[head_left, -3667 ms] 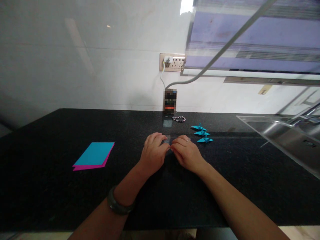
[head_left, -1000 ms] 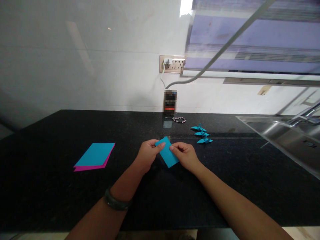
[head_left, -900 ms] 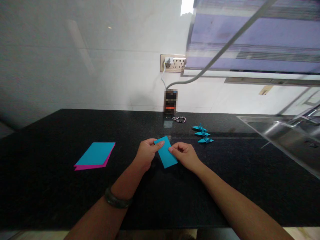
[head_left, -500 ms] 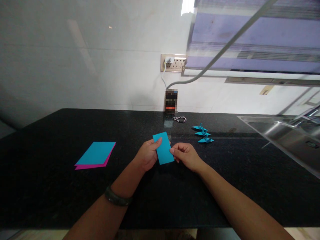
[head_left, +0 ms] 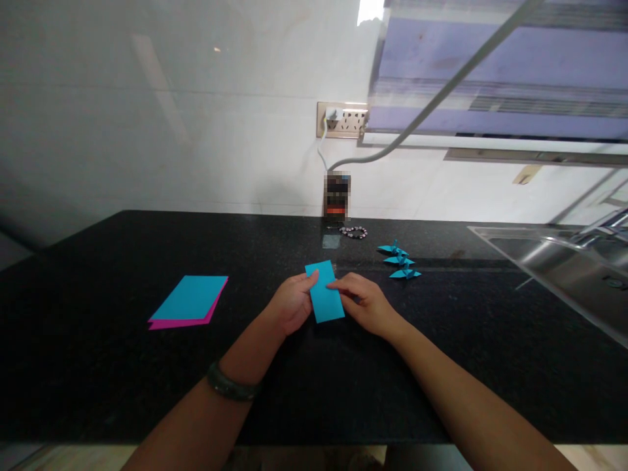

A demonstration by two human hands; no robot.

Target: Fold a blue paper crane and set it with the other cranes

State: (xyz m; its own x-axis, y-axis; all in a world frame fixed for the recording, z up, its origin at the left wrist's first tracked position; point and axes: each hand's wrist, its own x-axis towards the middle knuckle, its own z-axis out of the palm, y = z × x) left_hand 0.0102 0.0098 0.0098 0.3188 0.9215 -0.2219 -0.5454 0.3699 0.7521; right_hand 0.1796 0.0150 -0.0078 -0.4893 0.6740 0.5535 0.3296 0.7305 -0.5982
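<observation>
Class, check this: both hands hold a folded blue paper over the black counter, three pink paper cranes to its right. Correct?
No. The head view shows the three paper cranes are blue, not pink; the left hand and right hand do hold the folded blue paper.

Pretty clearly a home kitchen: black stone table (head_left: 122,379) with a steel sink (head_left: 554,265) at its right edge, tiled wall (head_left: 171,131) and a wall socket (head_left: 343,120) behind.

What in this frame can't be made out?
Head view only.
blue paper: side edges covered by left hand and right hand; layers unclear.
object against the wall: pixelated.
sink: cut off by right edge.
paper cranes: too small for detail.
</observation>
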